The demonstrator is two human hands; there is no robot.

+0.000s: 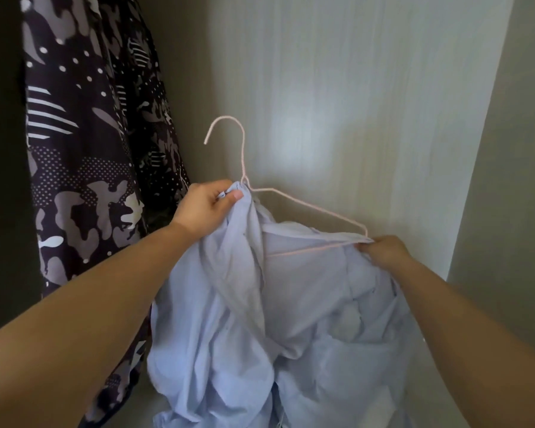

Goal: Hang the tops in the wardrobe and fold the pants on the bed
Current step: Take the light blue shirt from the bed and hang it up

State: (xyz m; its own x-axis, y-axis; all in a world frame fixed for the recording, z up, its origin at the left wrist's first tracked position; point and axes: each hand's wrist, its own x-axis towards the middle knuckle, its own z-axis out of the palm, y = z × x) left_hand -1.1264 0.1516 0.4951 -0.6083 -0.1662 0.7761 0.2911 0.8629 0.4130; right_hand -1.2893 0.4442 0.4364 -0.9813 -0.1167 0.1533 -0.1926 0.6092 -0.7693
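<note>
pinching pale blue cotton shirt (291,304) at neck of thin pink wire hanger (315,207) with left hand (209,205), right hand (380,251) curled round fabric at its tip, probably seating the shoulder.

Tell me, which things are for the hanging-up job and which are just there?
For the job: blue shirt; pink hanger it is going onto; left hand pinching the shirt by the hanger's neck; right hand gripping the shirt at the hanger's end.
Just there: patterned garment already hanging on the left; wardrobe wall behind.
</note>
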